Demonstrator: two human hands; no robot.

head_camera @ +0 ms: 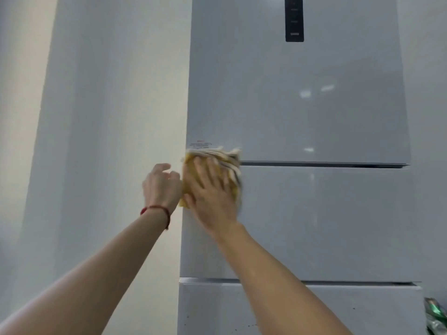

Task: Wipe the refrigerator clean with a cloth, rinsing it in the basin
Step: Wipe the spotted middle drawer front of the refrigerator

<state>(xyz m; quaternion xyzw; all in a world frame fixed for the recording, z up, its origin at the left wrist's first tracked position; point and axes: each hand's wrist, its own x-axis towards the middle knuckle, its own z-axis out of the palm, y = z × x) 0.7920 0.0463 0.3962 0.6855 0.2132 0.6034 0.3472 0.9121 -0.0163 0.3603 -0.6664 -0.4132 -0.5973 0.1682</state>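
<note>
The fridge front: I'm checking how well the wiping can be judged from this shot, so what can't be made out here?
Head view:
- Small label on the refrigerator: print too small.
- Control panel: top cut by frame edge, markings too dark.
- Door under the cloth: hidden by cloth and right hand.
- Left hand: fingertips hidden behind itself.
- Green packet: cut off by right edge.
- Basin: not in view.
</note>
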